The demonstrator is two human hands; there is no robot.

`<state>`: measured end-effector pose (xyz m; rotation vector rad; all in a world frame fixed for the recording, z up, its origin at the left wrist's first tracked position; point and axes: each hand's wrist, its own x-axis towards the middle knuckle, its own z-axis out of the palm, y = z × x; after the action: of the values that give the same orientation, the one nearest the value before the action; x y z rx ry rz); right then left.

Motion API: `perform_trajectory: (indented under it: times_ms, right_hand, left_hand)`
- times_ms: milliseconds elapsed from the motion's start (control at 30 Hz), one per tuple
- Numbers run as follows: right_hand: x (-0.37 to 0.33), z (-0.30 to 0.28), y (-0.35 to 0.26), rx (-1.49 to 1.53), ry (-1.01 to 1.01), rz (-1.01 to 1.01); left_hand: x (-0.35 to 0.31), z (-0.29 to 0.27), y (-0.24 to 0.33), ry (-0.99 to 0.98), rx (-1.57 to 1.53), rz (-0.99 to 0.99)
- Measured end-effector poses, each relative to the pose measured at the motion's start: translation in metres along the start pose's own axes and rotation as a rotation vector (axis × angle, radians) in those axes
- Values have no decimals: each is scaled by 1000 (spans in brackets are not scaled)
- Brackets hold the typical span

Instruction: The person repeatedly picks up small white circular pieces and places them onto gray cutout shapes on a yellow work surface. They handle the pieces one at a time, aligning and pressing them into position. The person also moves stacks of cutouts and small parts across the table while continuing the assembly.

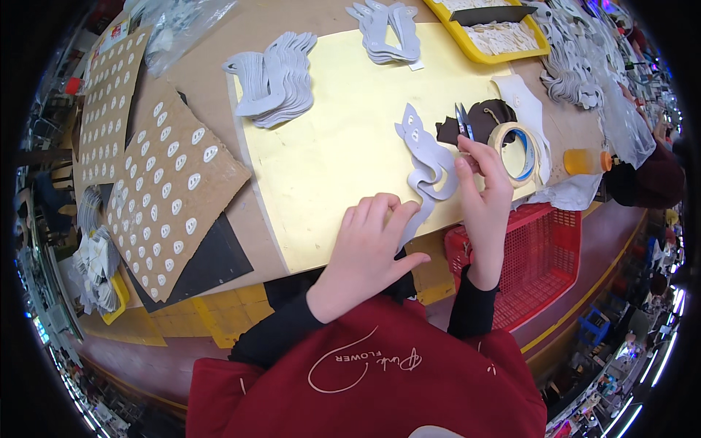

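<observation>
Brown worktable [219, 66] w/ yellow edge, reddish floor [613, 241], cluttered room

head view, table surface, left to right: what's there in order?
Cardboard sheet with white oval pieces → stack of grey cut-outs → left hand → grey cat-shaped cut-out → right hand holding small snips → roll of tape → orange bottle.
</observation>
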<state>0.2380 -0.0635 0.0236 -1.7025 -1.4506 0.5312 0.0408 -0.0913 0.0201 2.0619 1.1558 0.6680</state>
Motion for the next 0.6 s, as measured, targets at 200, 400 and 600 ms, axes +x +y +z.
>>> perform_trajectory:
  times_ms: [200, 400, 600]
  right_hand:
    - [-16, -21, 3, -106, -201, -199]
    - [-28, -2, 4, -113, -417, -363]
    - [-13, 18, 12, -109, -167, -231]
  left_hand:
    - [5, 2, -10, -119, 7, 8]
    - [34, -31, -34, -146, -224, -149]
    - [38, -61, -47, 297, -193, -150]
